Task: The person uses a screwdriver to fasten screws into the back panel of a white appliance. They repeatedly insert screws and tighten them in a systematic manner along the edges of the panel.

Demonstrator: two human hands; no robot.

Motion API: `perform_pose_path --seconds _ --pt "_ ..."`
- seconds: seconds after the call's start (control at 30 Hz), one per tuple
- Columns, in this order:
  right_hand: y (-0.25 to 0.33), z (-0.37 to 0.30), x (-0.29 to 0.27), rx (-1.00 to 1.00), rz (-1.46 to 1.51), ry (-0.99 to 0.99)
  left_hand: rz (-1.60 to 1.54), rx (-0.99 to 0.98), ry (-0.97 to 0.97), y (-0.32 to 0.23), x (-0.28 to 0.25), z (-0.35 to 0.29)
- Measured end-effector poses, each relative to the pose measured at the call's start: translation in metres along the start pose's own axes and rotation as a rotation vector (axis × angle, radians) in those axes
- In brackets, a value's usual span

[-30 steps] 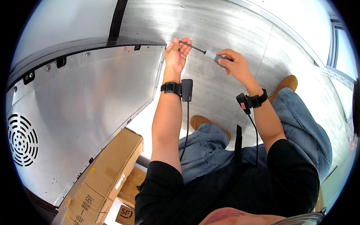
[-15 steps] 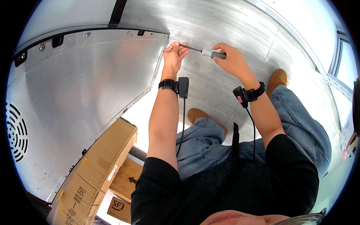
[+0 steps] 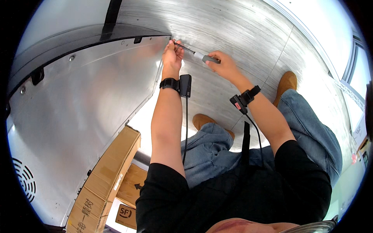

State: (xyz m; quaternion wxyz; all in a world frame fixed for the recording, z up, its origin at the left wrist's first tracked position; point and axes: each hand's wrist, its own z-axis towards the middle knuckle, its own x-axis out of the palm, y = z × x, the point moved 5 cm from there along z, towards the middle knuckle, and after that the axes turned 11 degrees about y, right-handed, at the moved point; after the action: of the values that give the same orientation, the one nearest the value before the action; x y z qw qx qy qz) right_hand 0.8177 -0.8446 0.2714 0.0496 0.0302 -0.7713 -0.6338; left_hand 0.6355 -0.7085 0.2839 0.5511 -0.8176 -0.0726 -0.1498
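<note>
A screwdriver (image 3: 199, 55) with a grey and white handle and a thin dark shaft is held between my hands. My right hand (image 3: 226, 66) is closed around the handle's rear end. The fingers of my left hand (image 3: 173, 56) pinch the far end of the shaft; whether a small part sits at its tip, I cannot make out. The left fingertips are close to the far corner of a large silvery metal panel (image 3: 97, 89). Bolts, dark clips and curved vent slots show on that panel.
Below the panel stand a long cardboard box (image 3: 105, 171) and a smaller brown box (image 3: 131, 184). My shoes (image 3: 286, 86) rest on the grey wood-patterned floor (image 3: 233, 35). A white door or wall edge runs along the right. Cables hang from my wrist devices (image 3: 185, 86).
Both hands have moved left and slightly away with the screwdriver, toward the panel's far corner. The screwdriver now tilts more steeply. The view has shifted over the panel.
</note>
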Motion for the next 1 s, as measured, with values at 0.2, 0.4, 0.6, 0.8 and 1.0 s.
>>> perform_pose_path --seconds 0.2,0.4,0.6,0.8,1.0 --pt "-0.019 0.025 -0.003 -0.012 0.045 -0.005 -0.036 0.044 0.006 -0.003 0.008 0.018" --pt "-0.024 0.036 -0.002 -0.048 0.019 -0.020 -0.101 0.074 0.007 -0.006 0.014 0.024" --pt "-0.017 0.037 -0.003 -0.071 -0.025 -0.035 -0.111 0.084 0.007 -0.009 0.015 0.026" --pt "-0.011 0.036 0.000 -0.047 -0.037 -0.020 -0.124 0.064 -0.004 -0.011 0.014 0.025" --pt "-0.023 0.045 -0.002 -0.106 -0.042 -0.092 -0.159 0.055 0.013 -0.010 0.017 0.024"
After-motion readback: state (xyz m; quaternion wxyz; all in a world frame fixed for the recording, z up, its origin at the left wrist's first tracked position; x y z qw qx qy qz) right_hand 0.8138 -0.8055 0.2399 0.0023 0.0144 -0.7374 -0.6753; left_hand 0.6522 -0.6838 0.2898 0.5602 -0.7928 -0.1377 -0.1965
